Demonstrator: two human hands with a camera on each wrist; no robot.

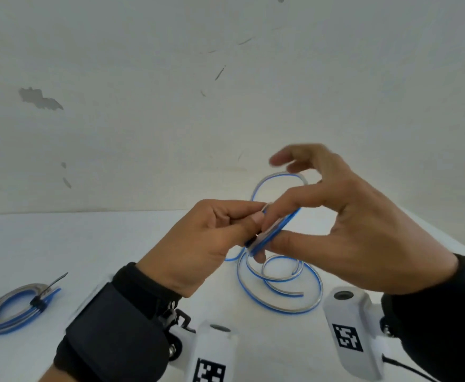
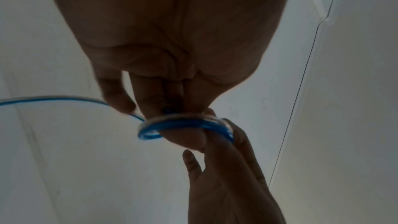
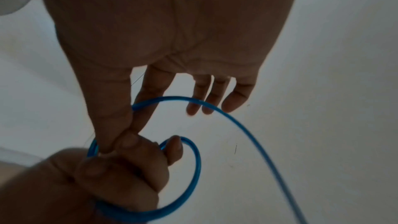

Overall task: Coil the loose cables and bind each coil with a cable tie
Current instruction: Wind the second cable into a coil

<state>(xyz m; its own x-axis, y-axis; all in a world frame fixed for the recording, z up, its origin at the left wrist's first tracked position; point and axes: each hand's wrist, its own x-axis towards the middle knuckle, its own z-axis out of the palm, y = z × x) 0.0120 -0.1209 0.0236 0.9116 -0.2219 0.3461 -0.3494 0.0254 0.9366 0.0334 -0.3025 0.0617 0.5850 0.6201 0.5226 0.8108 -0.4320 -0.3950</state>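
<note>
Above the desk (image 1: 60, 244) we pinch the blue cable (image 1: 274, 232) coil with our left hand (image 1: 206, 244) and right hand (image 1: 349, 230), fingers (image 3: 112, 117) clamped on it.

Blue-and-silver cable (image 1: 279, 295) on a white worktop (image 1: 115, 244), blue-and-silver bound coil (image 1: 13, 310) near left with a black cable tie (image 1: 44, 295), black sleeves (image 1: 446, 312), white wrist cameras (image 1: 349, 332) with black-and-white square markers, off-white wall (image 1: 143, 78) with grey chips

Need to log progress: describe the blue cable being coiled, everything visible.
The blue cable is thin, blue on one side and clear-silvery on the other, plastic-looking. A few small turns are gathered above the white table, pinched by the left hand and the right hand. The rest lies in loose loops on the table. No tie binds it.
</note>
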